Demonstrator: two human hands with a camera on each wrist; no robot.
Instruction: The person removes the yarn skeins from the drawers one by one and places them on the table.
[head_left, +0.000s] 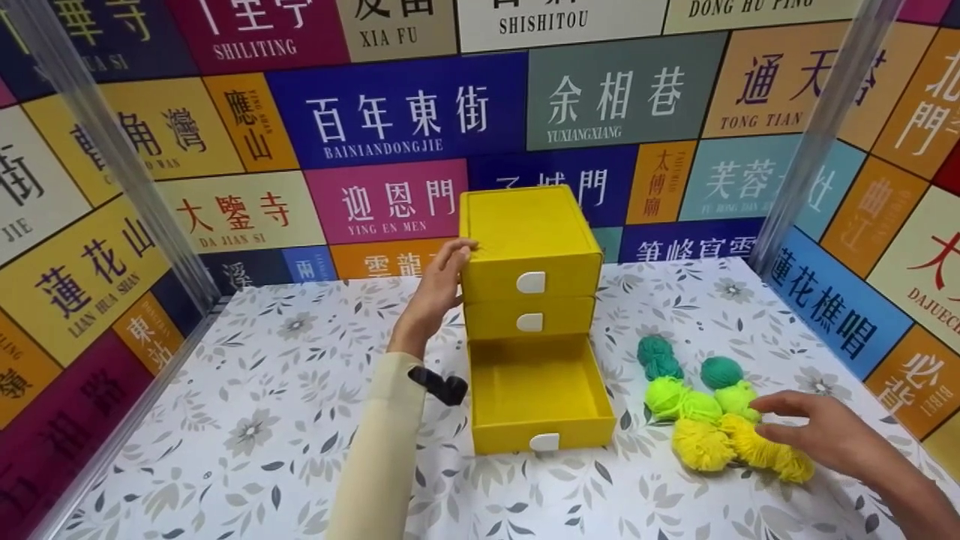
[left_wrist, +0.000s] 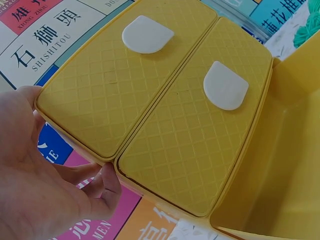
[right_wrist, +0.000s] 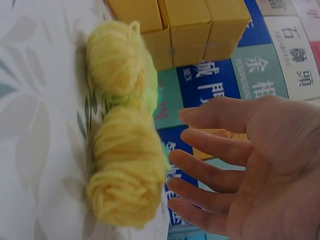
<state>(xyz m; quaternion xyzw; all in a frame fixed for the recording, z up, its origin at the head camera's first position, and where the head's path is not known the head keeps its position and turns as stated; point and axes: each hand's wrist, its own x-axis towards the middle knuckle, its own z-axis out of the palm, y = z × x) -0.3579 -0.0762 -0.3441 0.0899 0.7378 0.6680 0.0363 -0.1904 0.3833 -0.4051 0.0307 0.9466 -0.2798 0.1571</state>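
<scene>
A yellow three-tier drawer box with white tab handles stands on the table. Its bottom drawer is pulled out with nothing inside, while the upper two are closed. My left hand rests against the left side of the box, fingers touching its wall near the top and middle drawers in the left wrist view. Over to the right, my right hand hovers beside small yarn balls, its fingers spread and holding nothing. Nearest to it is a yellow yarn ball; another yellow yarn ball lies alongside.
Behind the yellow yarn are lime-green yarn balls and dark green yarn balls. A patterned white cloth covers the table. Panels with printed place names form the walls, with clear posts at the corners.
</scene>
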